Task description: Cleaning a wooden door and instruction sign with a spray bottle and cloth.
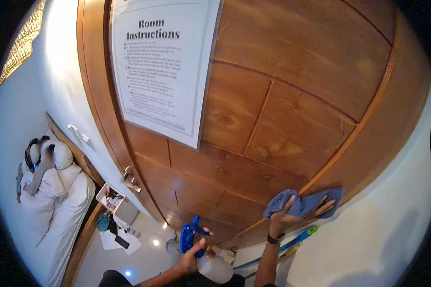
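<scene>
My right hand (285, 216) presses a blue cloth (325, 202) against the right-hand edge of a wooden door (233, 179), where the door frame runs beside a white wall. The fingers are spread over the cloth, which bunches at the left and lies flatter at the right. A dark band circles that wrist. Lower down, my left hand (194, 254) grips a spray bottle by its neck. The blue trigger head (191, 233) points up and its pale, cloudy bottle body (215, 269) tilts to the right below the hand. A printed sheet (158, 82) hangs on the door above.
A metal door handle (130, 180) sticks out at the left. Blue and yellow poles (294, 240) lean by the wall below my right hand. Two people sit on a white bed (68, 201); beside it stand an open drawer (111, 197) and papers (111, 240) with a phone.
</scene>
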{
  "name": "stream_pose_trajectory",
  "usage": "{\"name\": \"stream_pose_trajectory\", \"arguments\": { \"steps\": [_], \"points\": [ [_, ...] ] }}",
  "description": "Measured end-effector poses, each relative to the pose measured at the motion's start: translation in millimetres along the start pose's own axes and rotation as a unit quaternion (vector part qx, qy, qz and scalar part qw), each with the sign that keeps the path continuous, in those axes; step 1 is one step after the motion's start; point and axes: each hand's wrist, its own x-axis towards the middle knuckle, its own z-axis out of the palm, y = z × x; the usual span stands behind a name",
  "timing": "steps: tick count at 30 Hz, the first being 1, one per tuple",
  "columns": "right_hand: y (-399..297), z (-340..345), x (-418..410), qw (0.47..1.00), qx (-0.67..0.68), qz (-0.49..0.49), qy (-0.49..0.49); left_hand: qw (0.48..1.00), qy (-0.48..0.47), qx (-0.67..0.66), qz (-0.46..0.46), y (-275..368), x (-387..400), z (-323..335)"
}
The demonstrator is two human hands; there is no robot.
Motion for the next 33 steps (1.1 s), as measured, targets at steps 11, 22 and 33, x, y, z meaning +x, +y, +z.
{"name": "stream_pose_trajectory", "arguments": {
  "steps": [11, 22, 33],
  "points": [
    [29.6, 23.7, -15.8, 0.97, 0.19, 0.146, -0.038, 0.997, 0.062, 0.035, -0.022, -8.7, 8.7, 6.9],
    [66.1, 24.1, -113.1, 0.773, 0.485, 0.268, -0.308, 0.998, 0.042, 0.041, -0.01, -0.1, 6.4, 7.4],
    [4.4, 25.9, -19.1, 0.98, 0.156, 0.1, -0.068, 0.996, 0.066, 0.045, 0.045, 0.9, -9.6, 0.0]
  ]
}}
